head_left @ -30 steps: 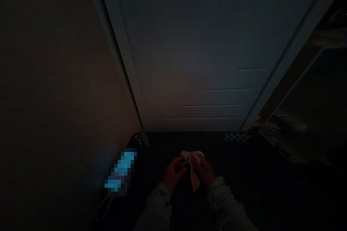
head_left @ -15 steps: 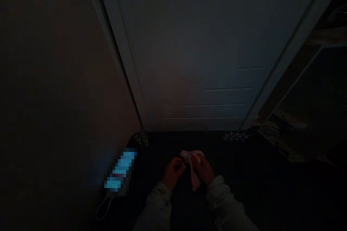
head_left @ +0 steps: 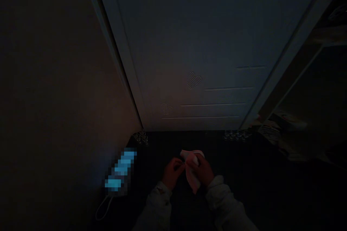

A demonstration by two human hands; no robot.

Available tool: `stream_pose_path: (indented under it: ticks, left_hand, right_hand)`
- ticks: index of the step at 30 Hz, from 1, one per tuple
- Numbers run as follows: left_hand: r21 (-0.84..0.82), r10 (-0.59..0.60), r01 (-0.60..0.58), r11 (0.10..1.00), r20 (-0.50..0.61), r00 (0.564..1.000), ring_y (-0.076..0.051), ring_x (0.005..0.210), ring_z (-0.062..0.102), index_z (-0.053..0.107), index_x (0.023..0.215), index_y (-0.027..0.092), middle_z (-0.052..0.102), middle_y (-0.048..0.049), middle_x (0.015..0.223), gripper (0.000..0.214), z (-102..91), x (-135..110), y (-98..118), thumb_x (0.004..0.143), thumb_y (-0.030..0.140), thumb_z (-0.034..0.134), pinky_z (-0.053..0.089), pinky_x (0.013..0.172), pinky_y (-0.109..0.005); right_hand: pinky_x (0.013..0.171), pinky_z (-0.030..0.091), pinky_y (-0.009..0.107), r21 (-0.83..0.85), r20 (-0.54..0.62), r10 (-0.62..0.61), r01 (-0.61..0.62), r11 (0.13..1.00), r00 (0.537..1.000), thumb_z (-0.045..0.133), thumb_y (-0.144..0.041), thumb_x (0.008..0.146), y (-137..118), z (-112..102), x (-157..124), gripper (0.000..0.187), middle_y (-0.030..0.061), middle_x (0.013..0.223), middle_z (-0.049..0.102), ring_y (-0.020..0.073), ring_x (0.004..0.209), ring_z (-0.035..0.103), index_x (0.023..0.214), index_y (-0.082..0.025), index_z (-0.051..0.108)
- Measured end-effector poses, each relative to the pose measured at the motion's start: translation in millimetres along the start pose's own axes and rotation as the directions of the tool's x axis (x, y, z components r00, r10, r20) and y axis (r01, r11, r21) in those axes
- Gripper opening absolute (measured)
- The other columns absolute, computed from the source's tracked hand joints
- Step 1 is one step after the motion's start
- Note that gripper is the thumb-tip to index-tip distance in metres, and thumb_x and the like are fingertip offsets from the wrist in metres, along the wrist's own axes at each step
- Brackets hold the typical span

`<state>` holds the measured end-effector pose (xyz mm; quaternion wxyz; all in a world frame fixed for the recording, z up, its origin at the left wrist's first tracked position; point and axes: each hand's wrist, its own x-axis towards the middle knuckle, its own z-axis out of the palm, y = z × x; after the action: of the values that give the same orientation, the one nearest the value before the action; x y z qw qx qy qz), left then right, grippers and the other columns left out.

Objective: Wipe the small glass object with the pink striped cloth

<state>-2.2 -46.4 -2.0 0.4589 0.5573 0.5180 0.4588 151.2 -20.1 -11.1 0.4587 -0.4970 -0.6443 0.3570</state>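
Note:
In the dim head view, a pink cloth (head_left: 193, 180) hangs in folds from my right hand (head_left: 204, 169), whose fingers are closed on it. My left hand (head_left: 172, 173) is beside it, thumb and fingers pinched together at the cloth's left edge. Whatever small thing lies in that pinch is too dark to make out. Both hands are held above the dark tabletop (head_left: 187, 211). Small shiny round things stand in a cluster (head_left: 141, 137) at the far left of the table and in another cluster (head_left: 235, 136) at the far right.
A lit, pixelated device (head_left: 121, 169) with a looped cord (head_left: 104, 209) sits at the left, near the wall (head_left: 54, 97). Behind the table rises a pale door-like panel (head_left: 195, 43) with embossed hearts. Shelves with papers (head_left: 287, 121) are at the right.
The pink cloth has shifted left, and its fold now covers the gap between my hands. A thin glint seen there before is mostly hidden. Both hands stay nearly in place.

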Motion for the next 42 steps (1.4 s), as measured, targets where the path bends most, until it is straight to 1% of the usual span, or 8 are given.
stream_pose_path:
  ticks: [6,13,18,28,32,37,39,42]
  left_hand:
    - [-0.025,0.005,-0.006,1.000,-0.022,1.000,-0.016,0.077,0.056,0.054,0.079,0.016,0.060,-0.0021,0.077,0.022,0.2,-0.2,0.5,0.068,0.035,0.057,0.041,0.071,-0.027]
    - [-0.044,-0.006,0.006,0.999,-0.019,1.000,-0.016,0.076,0.056,0.055,0.078,0.016,0.061,-0.0032,0.076,0.022,0.9,0.7,-0.5,0.067,0.035,0.057,0.041,0.072,-0.028]
    - [-0.096,-0.032,0.031,0.995,-0.013,0.999,-0.016,0.074,0.056,0.054,0.078,0.016,0.060,-0.0030,0.074,0.023,-0.6,1.4,0.5,0.067,0.035,0.057,0.041,0.071,-0.028]
    - [-0.096,-0.064,0.062,0.993,-0.020,0.998,-0.013,0.062,0.051,0.053,0.073,0.015,0.056,0.0008,0.062,0.023,-2.5,0.0,2.6,0.072,0.038,0.050,0.038,0.061,-0.024]
    - [-0.079,-0.045,0.044,0.996,-0.014,0.999,-0.012,0.061,0.051,0.053,0.070,0.016,0.055,0.0011,0.060,0.025,-1.6,-0.3,3.4,0.073,0.040,0.048,0.038,0.060,-0.024]
    - [-0.082,-0.079,0.077,0.994,-0.020,0.997,-0.013,0.060,0.052,0.053,0.069,0.016,0.056,0.0008,0.059,0.026,-0.1,1.3,0.4,0.072,0.041,0.049,0.039,0.061,-0.025]
    - [-0.082,-0.070,0.068,0.994,-0.028,0.997,-0.014,0.063,0.053,0.054,0.071,0.016,0.057,0.0001,0.061,0.025,0.3,1.5,-0.1,0.072,0.040,0.050,0.039,0.063,-0.025]
    - [-0.111,-0.039,0.033,0.993,-0.054,0.998,-0.015,0.073,0.054,0.055,0.080,0.016,0.060,-0.0022,0.074,0.024,0.4,1.4,0.4,0.070,0.038,0.053,0.040,0.069,-0.026]
  right_hand:
    - [0.072,0.043,0.030,0.007,0.009,0.006,-0.006,1.000,1.000,0.048,-0.038,0.073,-2.2,-0.2,0.2,0.025,0.0051,0.083,0.060,0.0194,0.079,0.055,0.085,-0.019,0.058]
    - [0.075,0.042,0.029,0.053,0.037,0.003,-0.005,0.999,0.999,0.040,-0.043,0.077,-7.2,-3.5,-0.7,0.033,0.0059,0.086,0.061,0.0191,0.082,0.055,0.088,-0.018,0.058]
    - [0.070,0.043,0.028,0.107,0.043,0.013,-0.018,0.994,0.999,0.036,-0.044,0.079,-5.9,-2.5,-2.3,0.036,0.0052,0.080,0.060,0.0186,0.078,0.055,0.087,-0.016,0.057]
    - [0.071,0.042,0.030,-0.041,0.055,-0.029,0.031,0.999,0.998,0.050,-0.038,0.072,-2.0,-0.2,-2.1,0.028,0.0053,0.086,0.059,0.0196,0.080,0.054,0.088,-0.017,0.056]
    - [0.072,0.042,0.029,-0.018,0.054,-0.053,0.054,0.998,0.997,0.046,-0.037,0.075,-2.0,-0.2,-1.9,0.026,0.0051,0.084,0.060,0.0186,0.080,0.054,0.088,-0.017,0.057]
    - [0.072,0.042,0.027,-0.015,0.058,-0.070,0.071,0.997,0.996,0.038,-0.036,0.080,-3.0,-1.0,-1.8,0.028,0.0052,0.083,0.059,0.0170,0.078,0.054,0.087,-0.017,0.057]
    - [0.071,0.042,0.027,-0.014,0.062,-0.070,0.071,0.997,0.996,0.036,-0.036,0.081,-3.5,-1.3,-1.5,0.028,0.0050,0.082,0.059,0.0165,0.078,0.054,0.087,-0.017,0.056]
    - [0.069,0.042,0.026,-0.019,0.057,-0.068,0.069,0.997,0.996,0.035,-0.035,0.082,-4.1,-1.1,-1.0,0.027,0.0045,0.079,0.059,0.0160,0.075,0.054,0.084,-0.018,0.056]
